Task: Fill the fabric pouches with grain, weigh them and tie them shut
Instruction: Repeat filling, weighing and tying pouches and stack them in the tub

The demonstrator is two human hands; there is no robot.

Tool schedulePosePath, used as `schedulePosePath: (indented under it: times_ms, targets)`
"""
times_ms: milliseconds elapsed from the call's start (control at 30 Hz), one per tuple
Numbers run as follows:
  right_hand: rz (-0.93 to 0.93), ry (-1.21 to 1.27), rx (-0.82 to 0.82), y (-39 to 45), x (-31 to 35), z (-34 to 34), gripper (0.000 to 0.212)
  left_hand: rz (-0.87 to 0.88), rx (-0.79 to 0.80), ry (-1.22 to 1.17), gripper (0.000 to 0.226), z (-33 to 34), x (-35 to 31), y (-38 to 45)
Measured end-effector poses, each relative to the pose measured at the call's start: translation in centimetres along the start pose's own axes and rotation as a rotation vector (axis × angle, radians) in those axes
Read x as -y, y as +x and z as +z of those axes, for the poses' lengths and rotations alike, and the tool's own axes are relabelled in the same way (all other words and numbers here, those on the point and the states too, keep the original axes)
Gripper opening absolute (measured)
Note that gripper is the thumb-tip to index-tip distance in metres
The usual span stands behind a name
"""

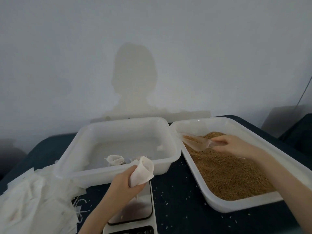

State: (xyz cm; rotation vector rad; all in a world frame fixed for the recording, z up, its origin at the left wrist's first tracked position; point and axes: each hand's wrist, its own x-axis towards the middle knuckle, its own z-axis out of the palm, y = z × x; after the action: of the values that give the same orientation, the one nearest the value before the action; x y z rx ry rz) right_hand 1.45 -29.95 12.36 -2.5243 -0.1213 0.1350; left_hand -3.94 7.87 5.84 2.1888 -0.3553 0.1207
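The scale [135, 211] sits on the dark table [182, 210], close to the person. Right above the scale, the left hand [125, 181] holds a white pouch [143, 171]. The fingers curl tight around its bottom, and its open top points up. Behind the scale is a big white tub [118, 169] with another pouch [115, 159] in it. To the right of the scale is a tray [219, 204] full of brown grain [228, 174]. There the right hand [236, 146] grips the handle of a clear scoop [195, 141] with grain in it. To the left of the scale lies a pile of empty pouches [33, 205]. Little grains [168, 196] are spilled on the table by the scale.
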Motion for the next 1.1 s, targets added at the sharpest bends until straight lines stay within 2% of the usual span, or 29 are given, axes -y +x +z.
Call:
schedulePosePath:
  times_ms: [133, 267, 400, 667, 867, 1100]
  targets:
    - [-0.099, 0.049, 0.057, -0.7, 3.3, -0.2, 0.03, 0.005, -0.011, 0.031, 0.025, -0.8, -0.2, 0.2]
    - [-0.167, 0.062, 0.188, -0.7, 6.8, 0.5, 0.034, -0.004, -0.023, 0.092, 0.024, -2.0, 0.0, 0.3]
    - [-0.248, 0.102, 0.299, -0.5, 9.8, 1.8, 0.032, -0.027, -0.032, 0.141, 0.033, -3.2, 0.5, 0.1]
    - [-0.338, -0.017, 0.287, 0.1, 12.6, 3.5, 0.035, -0.061, -0.023, 0.211, 0.031, -5.5, 2.3, -0.8]
    - [-0.368, -0.172, 0.227, 0.3, 13.7, 3.6, 0.041, -0.054, 0.02, 0.233, 0.05, -6.3, 2.5, -1.1]
    - [-0.375, -0.219, 0.188, 0.1, 14.2, 3.3, 0.034, -0.071, 0.046, 0.215, 0.051, -6.2, 2.3, -1.2]
